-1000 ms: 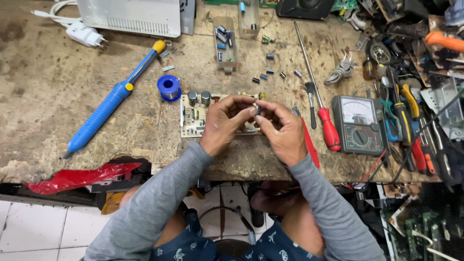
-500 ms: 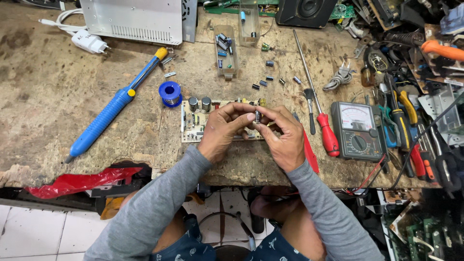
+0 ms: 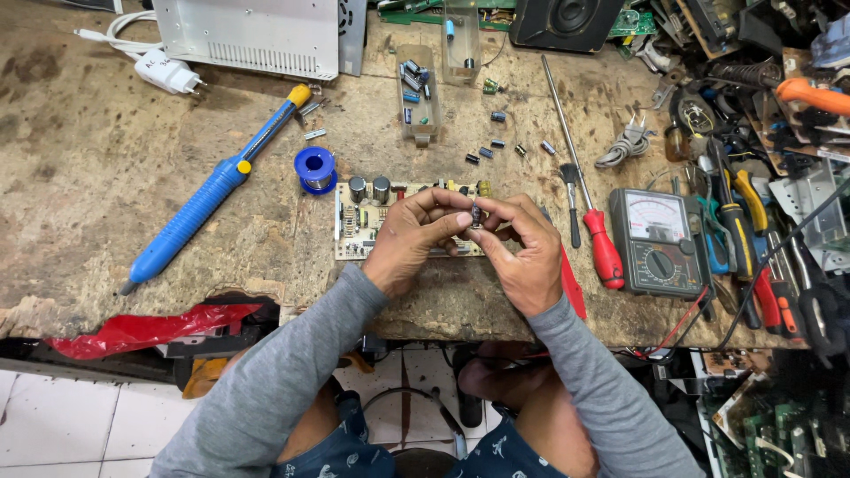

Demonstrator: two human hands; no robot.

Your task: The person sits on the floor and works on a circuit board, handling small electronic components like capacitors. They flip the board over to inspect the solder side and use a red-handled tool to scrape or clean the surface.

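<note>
- Both hands meet just above the circuit board (image 3: pixel 354 232), lifted off the bench (image 3: pixel 106 177) and close to the eyes, likely so the small part can be looked over.
- The left hand (image 3: pixel 409 241) has its grip closed on a capacitor (image 3: pixel 476 215), thumb and forefinger pinching it from the left side.
- The right hand (image 3: pixel 524 257) pinches the same capacitor from the right; two grips on so small a thing probably steady it or work its legs.
- The capacitor is a small dark cylinder, held upright between the fingertips; its legs are too small to make out.
- The board lies flat under the hands, two larger grey capacitors standing at its left end.
- A blue solder sucker (image 3: pixel 204 199) and a blue solder spool (image 3: pixel 314 168) lie left of the board, within reach.
- A red screwdriver (image 3: pixel 604 252) and a multimeter (image 3: pixel 657 241) lie to the right.
- More loose capacitors (image 3: pixel 491 146) are scattered behind the board, near a clear tray (image 3: pixel 418 111).
</note>
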